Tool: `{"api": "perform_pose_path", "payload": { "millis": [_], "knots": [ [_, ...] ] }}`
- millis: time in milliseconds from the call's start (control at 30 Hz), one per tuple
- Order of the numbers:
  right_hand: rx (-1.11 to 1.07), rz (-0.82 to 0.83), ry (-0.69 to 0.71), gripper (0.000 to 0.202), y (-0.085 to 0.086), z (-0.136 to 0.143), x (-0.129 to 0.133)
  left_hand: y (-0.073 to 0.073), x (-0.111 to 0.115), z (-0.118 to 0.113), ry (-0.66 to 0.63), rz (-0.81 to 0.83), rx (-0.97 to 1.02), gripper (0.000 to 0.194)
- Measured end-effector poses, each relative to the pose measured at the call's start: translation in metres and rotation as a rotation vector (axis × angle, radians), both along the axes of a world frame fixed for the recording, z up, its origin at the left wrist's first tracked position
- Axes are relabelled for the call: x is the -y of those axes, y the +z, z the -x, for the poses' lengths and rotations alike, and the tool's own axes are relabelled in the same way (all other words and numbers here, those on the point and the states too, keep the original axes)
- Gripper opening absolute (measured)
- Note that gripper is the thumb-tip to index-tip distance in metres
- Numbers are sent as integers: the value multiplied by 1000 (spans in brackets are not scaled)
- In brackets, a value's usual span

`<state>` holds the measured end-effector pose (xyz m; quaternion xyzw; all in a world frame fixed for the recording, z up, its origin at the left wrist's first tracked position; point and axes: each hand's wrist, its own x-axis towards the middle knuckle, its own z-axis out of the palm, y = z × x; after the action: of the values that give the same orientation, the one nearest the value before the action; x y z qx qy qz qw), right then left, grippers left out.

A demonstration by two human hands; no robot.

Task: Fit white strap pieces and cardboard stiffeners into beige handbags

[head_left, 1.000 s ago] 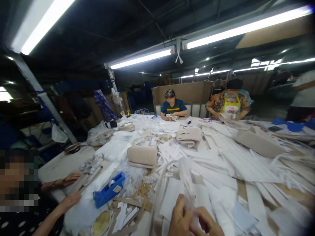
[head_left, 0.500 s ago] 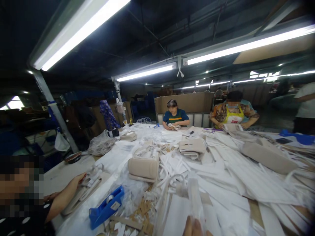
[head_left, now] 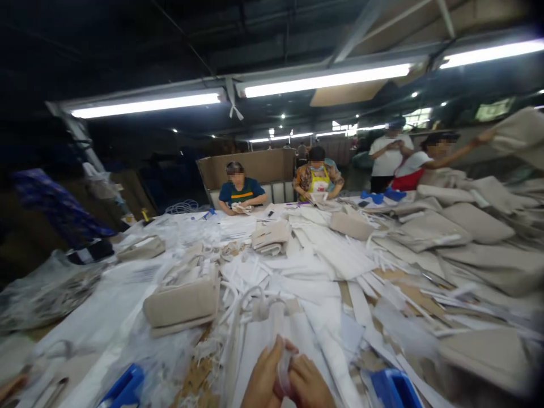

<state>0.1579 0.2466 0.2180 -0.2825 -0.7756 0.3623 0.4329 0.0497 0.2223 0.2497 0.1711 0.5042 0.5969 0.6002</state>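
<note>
Both my hands are together at the bottom centre, closed on a strip of clear plastic film (head_left: 277, 322). My left hand (head_left: 264, 375) pinches it from the left, thumb pointing up. Against it, my right hand (head_left: 309, 381) curls its fingers round the lower part of the film. The film runs up toward a looped strap of a pale bag (head_left: 250, 345) lying beneath my hands, with white sheeting on it. Whether the film goes round the strap, I cannot tell.
A folded beige bag (head_left: 182, 303) lies left of my hands. Blue tape dispensers (head_left: 393, 388) stand at the front right and front left. Beige bags (head_left: 463, 226) are heaped at the right. Co-workers (head_left: 242, 192) sit across the table; another person's hand (head_left: 12, 388) shows at lower left.
My view has turned right, so the table's things sit further left. Both my hands now show on the film; earlier only some fingers showed at the bottom edge.
</note>
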Motion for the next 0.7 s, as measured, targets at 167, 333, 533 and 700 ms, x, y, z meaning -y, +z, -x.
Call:
{"api": "perform_pose_path", "payload": {
  "millis": [167,333,533,700],
  "knots": [
    [5,396,-59,11,-7,3,-4,-7,-13,-14,173,3,-250,43],
    [63,102,34,12,-16,-3,-18,-16,-37,-2,-99,83,75,39],
    [121,353,-51,13,-35,6,-40,-32,-59,3,-15,89,-164,42],
    [232,127,15,15,-44,9,-58,-49,-78,14,-138,159,104,42]
  ]
}}
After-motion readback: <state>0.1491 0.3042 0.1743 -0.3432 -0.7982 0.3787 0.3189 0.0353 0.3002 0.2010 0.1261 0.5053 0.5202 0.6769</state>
